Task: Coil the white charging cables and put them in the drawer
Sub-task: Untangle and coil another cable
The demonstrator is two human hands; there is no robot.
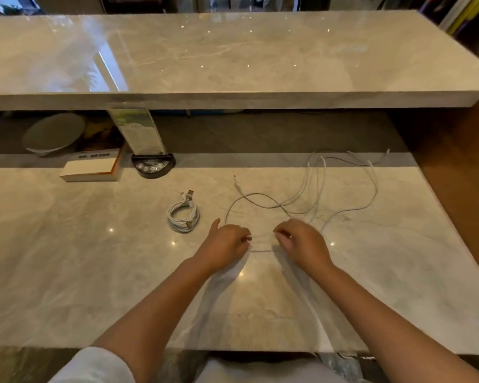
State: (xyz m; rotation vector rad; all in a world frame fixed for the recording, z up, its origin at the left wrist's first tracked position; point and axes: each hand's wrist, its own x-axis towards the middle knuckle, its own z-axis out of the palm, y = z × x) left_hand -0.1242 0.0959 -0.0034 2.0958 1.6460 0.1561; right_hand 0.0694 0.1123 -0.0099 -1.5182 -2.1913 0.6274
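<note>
A coiled white charging cable [183, 217] lies on the marble desk [94, 258], left of my hands. Several loose white cables [318, 189] sprawl in a tangle at the right back of the desk. One loose cable [260, 243] runs between my two hands near the desk's middle. My left hand [227, 244] pinches one end of that stretch with curled fingers. My right hand [302, 241] pinches the other side, fingers curled. No drawer shows in the head view.
A book [91, 170] with an orange spine lies at the back left, beside a dark device with buttons [153, 165] holding a tall card. A round grey object [53, 134] sits under the raised marble counter [233, 59]. A wooden side panel [459, 167] bounds the right.
</note>
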